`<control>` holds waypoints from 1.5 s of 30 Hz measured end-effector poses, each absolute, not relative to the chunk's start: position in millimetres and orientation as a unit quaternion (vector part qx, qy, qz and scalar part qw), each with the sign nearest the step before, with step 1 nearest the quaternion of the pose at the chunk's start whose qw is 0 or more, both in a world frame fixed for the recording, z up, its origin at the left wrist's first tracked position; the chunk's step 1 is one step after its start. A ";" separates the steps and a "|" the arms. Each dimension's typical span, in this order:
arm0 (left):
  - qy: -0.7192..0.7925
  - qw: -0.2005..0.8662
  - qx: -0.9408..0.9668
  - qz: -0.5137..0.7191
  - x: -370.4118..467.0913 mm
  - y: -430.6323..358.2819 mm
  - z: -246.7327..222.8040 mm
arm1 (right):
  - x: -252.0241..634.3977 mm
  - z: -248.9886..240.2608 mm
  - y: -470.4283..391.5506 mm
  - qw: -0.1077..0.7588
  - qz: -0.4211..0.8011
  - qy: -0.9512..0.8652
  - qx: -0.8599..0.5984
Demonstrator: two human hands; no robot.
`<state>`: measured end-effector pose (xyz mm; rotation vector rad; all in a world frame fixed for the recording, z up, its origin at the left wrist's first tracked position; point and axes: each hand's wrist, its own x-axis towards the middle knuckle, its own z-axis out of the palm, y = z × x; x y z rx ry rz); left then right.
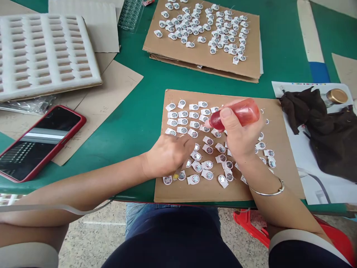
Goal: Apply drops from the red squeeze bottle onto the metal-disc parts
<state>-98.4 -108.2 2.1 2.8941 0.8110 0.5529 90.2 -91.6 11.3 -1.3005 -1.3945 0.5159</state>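
Note:
My right hand (pixel 240 137) is wrapped round a small red squeeze bottle (pixel 247 112), tilted with its narrow end down and to the left. Under it lies a brown cardboard sheet (pixel 287 167) with rows of small round silvery discs on white tabs (pixel 206 165). Close by on the left, my left hand (pixel 173 153) is closed over the sheet, its fingertips near the discs. A thin tool with a yellow end (pixel 176 176) sticks out below this hand; most of it is hidden.
Behind, a cardboard stack (pixel 167 52) carries many similar discs. At left are a red-cased phone (pixel 41 143) and a white foam tray (pixel 50 52). Dark cloth (pixel 329 137) and a gold-lidded jar (pixel 337 96) lie right, on white paper (pixel 312 190). The table (pixel 125 123) is green.

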 end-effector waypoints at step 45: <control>0.214 -0.124 0.952 0.181 -88.1 -120.5 0.2 | 82.1 1.5 -92.3 0.465 0.206 -0.625 -0.593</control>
